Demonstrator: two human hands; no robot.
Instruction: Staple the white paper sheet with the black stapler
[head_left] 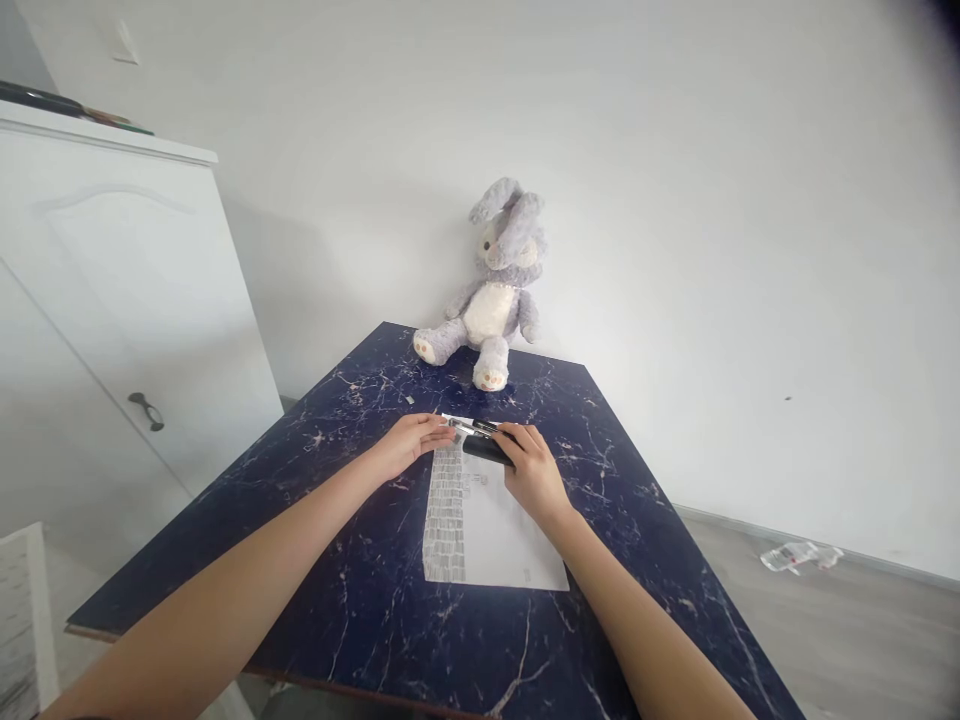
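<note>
My right hand [534, 474] is wrapped around a stapler [486, 449] with black outer parts. Its silver metal part sticks out to the left between the black parts, so it looks spread apart. My left hand [411, 444] is closed at that silver end, thumb and fingers close together; whatever is between the fingertips is too small to name. Under both hands lies a white sheet of paper [510, 545], its left side covered by a column of grey pencil-like shading in blocks. Part of its top edge is hidden by the hands and the stapler.
A grey plush rabbit [491, 305] sits at the far end of the dark blue marbled table [360, 580], against the wall. A small pale piece [409, 400] lies beyond my left hand. A white cabinet [127, 270] stands left; clear plastic [799, 556] lies on the floor right.
</note>
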